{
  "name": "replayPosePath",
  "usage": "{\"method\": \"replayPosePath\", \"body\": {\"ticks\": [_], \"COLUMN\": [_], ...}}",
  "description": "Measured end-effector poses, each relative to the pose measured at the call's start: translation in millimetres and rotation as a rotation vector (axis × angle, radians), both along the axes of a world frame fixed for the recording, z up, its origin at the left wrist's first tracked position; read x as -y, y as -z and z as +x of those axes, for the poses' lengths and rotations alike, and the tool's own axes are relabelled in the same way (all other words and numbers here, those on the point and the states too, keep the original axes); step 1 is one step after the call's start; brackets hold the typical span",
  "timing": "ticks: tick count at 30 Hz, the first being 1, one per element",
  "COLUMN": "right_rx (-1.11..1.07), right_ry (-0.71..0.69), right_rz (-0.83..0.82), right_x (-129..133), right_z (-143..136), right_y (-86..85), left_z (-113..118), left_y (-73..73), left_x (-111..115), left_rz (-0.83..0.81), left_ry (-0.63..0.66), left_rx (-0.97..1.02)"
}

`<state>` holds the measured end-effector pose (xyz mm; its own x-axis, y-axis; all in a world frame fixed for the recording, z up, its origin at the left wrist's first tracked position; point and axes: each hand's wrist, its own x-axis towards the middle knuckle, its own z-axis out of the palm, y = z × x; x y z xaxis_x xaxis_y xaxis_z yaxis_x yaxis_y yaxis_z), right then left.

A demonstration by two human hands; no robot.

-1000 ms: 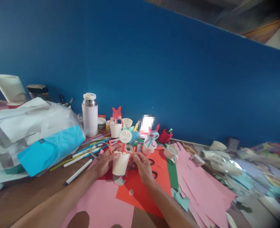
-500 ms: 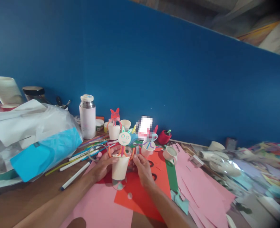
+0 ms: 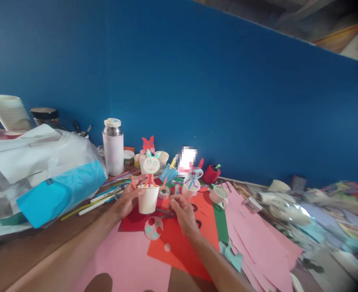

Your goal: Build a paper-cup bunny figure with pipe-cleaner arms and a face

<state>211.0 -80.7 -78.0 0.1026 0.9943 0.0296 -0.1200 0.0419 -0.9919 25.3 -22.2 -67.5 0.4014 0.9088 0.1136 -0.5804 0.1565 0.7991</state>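
Observation:
My left hand grips a white paper cup from its left side, with fingers behind the rim. Out of the cup stands a white paper bunny face with green-edged ears, on a stem with orange pipe-cleaner pieces around it. To the right of the cup, apart from it, my right hand is closed, thumb and fingers pressed together. Whether anything small is between those fingers is hidden. Scissors lie under and beside my right hand on red paper. Below the cup lies a round paper disc with coloured spots.
A red cat figure stands behind the bunny. Also around are a tape roll, a decorated cup, a white mug, a flask, markers, a plastic bag and pink paper.
My left hand has moved the cup with the bunny left and slightly up. My right hand has let go of the orange pipe cleaner and closed its fingers, apart from the cup.

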Motion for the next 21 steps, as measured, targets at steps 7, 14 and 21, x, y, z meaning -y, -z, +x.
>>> {"method": "replayPosePath", "body": {"ticks": [7,14,21], "right_rx": [0.234,0.303,0.426], "right_ry": [-0.031,-0.112,-0.128], "right_rz": [0.058,0.072,0.139], "right_x": [0.1,6.8,16.9], "right_z": [3.2,-6.3,-20.7], "right_y": [2.1,-3.1,-14.6], "left_z": [-0.9,3.5,9.0], "left_y": [0.3,1.7,-0.3], "left_x": [-2.5,0.2,6.9], "left_rz": [0.025,0.032,0.021], "left_ry": [-0.025,-0.031,-0.027], "left_rx": [-0.025,-0.037,-0.048]}}
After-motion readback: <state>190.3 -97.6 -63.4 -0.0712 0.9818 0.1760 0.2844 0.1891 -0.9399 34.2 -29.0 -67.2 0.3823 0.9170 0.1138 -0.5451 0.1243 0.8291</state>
